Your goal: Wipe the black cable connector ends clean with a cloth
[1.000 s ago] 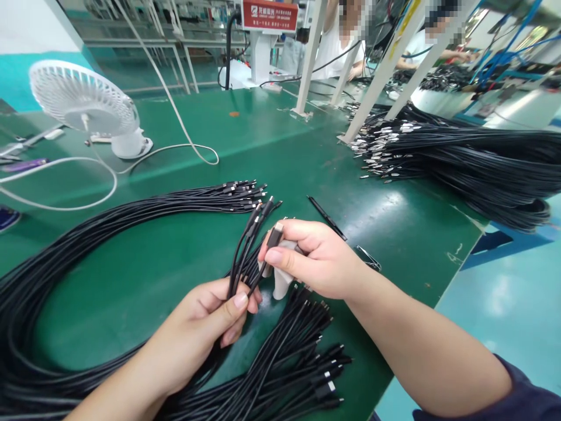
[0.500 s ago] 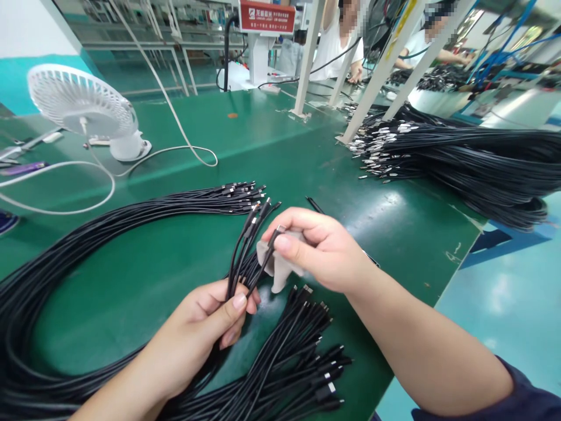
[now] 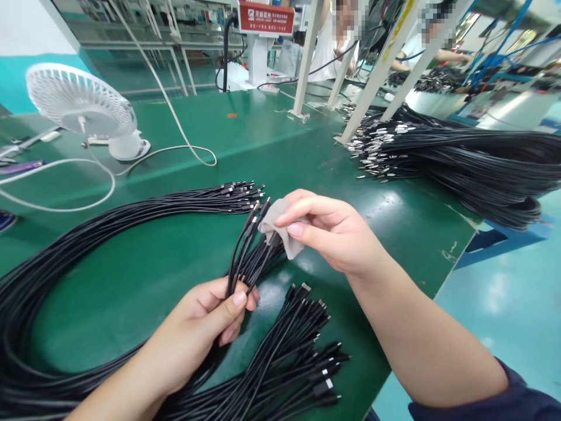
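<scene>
The left hand [image 3: 214,310] grips a bunch of cables [image 3: 256,263] above the table [image 3: 166,280]. The right hand [image 3: 335,234] pinches a cloth [image 3: 275,213] draped over 1 plug [image 3: 274,240] of that bunch. A fan [image 3: 83,99] stands far left; a cable pile [image 3: 464,158] lies far right.

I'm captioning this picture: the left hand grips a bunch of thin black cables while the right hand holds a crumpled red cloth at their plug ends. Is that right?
Not quite: in the head view, the crumpled cloth is pale grey, not red. The left hand does grip the thin black cables, and the right hand holds the cloth at their plug ends.
</scene>
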Demonstrator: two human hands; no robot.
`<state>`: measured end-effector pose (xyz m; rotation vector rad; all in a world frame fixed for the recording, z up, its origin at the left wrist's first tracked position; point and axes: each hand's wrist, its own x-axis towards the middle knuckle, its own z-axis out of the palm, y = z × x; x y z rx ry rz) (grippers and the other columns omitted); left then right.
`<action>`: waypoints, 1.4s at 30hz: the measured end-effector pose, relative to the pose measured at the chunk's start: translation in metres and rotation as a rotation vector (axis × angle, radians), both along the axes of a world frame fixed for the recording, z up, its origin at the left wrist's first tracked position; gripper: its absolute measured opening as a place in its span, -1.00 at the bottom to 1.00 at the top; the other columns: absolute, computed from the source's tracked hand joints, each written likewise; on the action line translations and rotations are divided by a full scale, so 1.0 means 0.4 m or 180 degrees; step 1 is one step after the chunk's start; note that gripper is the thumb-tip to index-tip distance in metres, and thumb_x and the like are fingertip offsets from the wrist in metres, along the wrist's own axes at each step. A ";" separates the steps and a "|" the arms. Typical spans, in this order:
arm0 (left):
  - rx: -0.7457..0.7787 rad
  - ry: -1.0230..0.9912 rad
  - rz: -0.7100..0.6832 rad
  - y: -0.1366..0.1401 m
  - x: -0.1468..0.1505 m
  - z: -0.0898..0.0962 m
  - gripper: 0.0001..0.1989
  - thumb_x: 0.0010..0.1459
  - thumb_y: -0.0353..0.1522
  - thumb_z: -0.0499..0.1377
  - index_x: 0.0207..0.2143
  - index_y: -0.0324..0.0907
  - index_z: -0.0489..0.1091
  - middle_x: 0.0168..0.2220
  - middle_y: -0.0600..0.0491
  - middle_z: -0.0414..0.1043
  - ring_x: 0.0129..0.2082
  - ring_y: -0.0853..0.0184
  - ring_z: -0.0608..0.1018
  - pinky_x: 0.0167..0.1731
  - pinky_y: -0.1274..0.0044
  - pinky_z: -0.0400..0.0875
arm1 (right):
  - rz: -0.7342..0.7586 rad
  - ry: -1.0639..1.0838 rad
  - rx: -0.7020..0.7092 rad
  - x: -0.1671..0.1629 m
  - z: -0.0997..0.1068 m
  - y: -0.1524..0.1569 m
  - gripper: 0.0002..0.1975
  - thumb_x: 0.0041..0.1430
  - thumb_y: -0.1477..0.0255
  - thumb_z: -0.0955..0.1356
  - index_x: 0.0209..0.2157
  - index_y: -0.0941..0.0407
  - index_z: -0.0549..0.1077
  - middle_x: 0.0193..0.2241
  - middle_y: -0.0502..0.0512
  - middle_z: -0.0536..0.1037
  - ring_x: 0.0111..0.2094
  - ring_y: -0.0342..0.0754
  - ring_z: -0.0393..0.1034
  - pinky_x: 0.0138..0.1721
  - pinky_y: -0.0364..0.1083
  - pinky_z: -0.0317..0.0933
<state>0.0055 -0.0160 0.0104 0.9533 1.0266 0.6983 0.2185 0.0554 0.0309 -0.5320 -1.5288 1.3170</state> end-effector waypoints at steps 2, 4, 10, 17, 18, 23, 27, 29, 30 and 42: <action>0.0001 0.0016 -0.0006 -0.001 0.000 0.000 -0.66 0.10 -0.10 0.24 -0.41 -0.22 0.46 -0.70 0.24 0.12 -0.66 0.50 0.12 -0.61 0.59 -0.04 | -0.0003 -0.0023 -0.0109 -0.005 0.004 -0.002 -0.91 0.14 0.54 0.40 -0.29 0.14 0.55 -0.26 0.09 0.52 -0.21 -0.11 0.45 -0.19 -0.13 0.36; -0.0012 0.0008 -0.0025 -0.003 0.000 0.000 -0.66 0.10 -0.10 0.24 -0.42 -0.22 0.45 -0.70 0.24 0.11 -0.66 0.50 0.12 -0.61 0.59 -0.04 | 0.0002 -0.0072 -0.0333 -0.007 0.012 -0.004 -0.91 0.15 0.54 0.39 -0.29 0.15 0.54 -0.30 0.08 0.55 -0.28 -0.15 0.46 -0.25 -0.17 0.37; 0.0039 -0.0010 -0.0069 -0.008 -0.001 -0.002 -0.66 0.08 -0.10 0.26 -0.44 -0.22 0.45 -0.69 0.24 0.15 -0.67 0.52 0.13 -0.64 0.61 -0.05 | 0.0200 -0.0644 -0.0823 0.026 0.042 0.007 -0.92 0.03 0.52 0.44 -0.37 0.21 0.52 -0.50 0.05 0.55 -0.53 -0.19 0.43 -0.53 -0.23 0.31; -0.0006 -0.0028 -0.0022 -0.006 0.000 -0.007 -0.67 0.07 -0.11 0.28 -0.44 -0.22 0.45 -0.69 0.25 0.14 -0.67 0.53 0.12 -0.65 0.61 -0.06 | 0.0402 -0.0979 -0.1027 0.061 0.039 0.025 -0.87 -0.13 0.57 0.46 -0.42 0.24 0.53 -0.56 0.05 0.54 -0.58 -0.18 0.41 -0.59 -0.25 0.25; -0.0010 -0.0038 -0.0031 -0.006 0.001 -0.006 -0.66 0.07 -0.10 0.28 -0.44 -0.22 0.45 -0.70 0.25 0.13 -0.67 0.53 0.12 -0.65 0.61 -0.06 | 0.0397 -0.0983 -0.1014 0.061 0.039 0.024 -0.88 -0.15 0.59 0.45 -0.44 0.24 0.53 -0.57 0.04 0.54 -0.58 -0.19 0.40 -0.60 -0.26 0.23; 0.0016 -0.0028 -0.0029 -0.006 0.003 -0.001 -0.67 0.08 -0.11 0.28 -0.43 -0.22 0.45 -0.70 0.25 0.13 -0.67 0.52 0.12 -0.65 0.61 -0.06 | 0.0243 -0.1029 -0.0983 0.051 0.045 0.014 -0.90 -0.17 0.64 0.39 -0.49 0.24 0.51 -0.60 0.00 0.50 -0.65 -0.26 0.29 -0.67 -0.29 0.10; -0.0004 0.0011 -0.0033 -0.004 0.001 -0.004 -0.66 0.07 -0.10 0.28 -0.44 -0.22 0.44 -0.69 0.24 0.15 -0.67 0.52 0.12 -0.65 0.61 -0.06 | -0.0001 -0.1095 -0.0981 0.039 0.042 0.010 -0.88 -0.14 0.64 0.35 -0.47 0.24 0.49 -0.60 -0.01 0.49 -0.64 -0.25 0.29 -0.64 -0.27 0.12; -0.0027 0.0033 -0.0025 -0.003 -0.001 -0.008 -0.66 0.08 -0.10 0.27 -0.43 -0.22 0.44 -0.69 0.24 0.14 -0.67 0.52 0.12 -0.64 0.60 -0.07 | -0.0022 -0.1044 -0.0999 0.034 0.035 0.013 -0.88 -0.12 0.62 0.36 -0.44 0.24 0.49 -0.59 0.01 0.50 -0.61 -0.21 0.34 -0.61 -0.25 0.17; -0.0036 0.0040 -0.0030 -0.003 -0.002 -0.009 -0.66 0.08 -0.10 0.26 -0.42 -0.23 0.44 -0.70 0.24 0.13 -0.67 0.52 0.11 -0.63 0.60 -0.07 | -0.0014 -0.0973 -0.1003 0.031 0.031 0.015 -0.89 -0.10 0.61 0.36 -0.43 0.24 0.49 -0.58 0.02 0.51 -0.60 -0.19 0.37 -0.59 -0.24 0.20; 0.0019 0.0012 -0.0011 -0.002 -0.001 -0.003 -0.66 0.12 -0.11 0.23 -0.41 -0.23 0.44 -0.68 0.24 0.11 -0.65 0.50 0.09 -0.60 0.57 -0.06 | -0.0051 -0.0397 -0.0996 0.022 0.015 0.026 -0.89 0.03 0.47 0.41 -0.38 0.21 0.44 -0.62 -0.01 0.51 -0.65 -0.17 0.38 -0.63 -0.21 0.24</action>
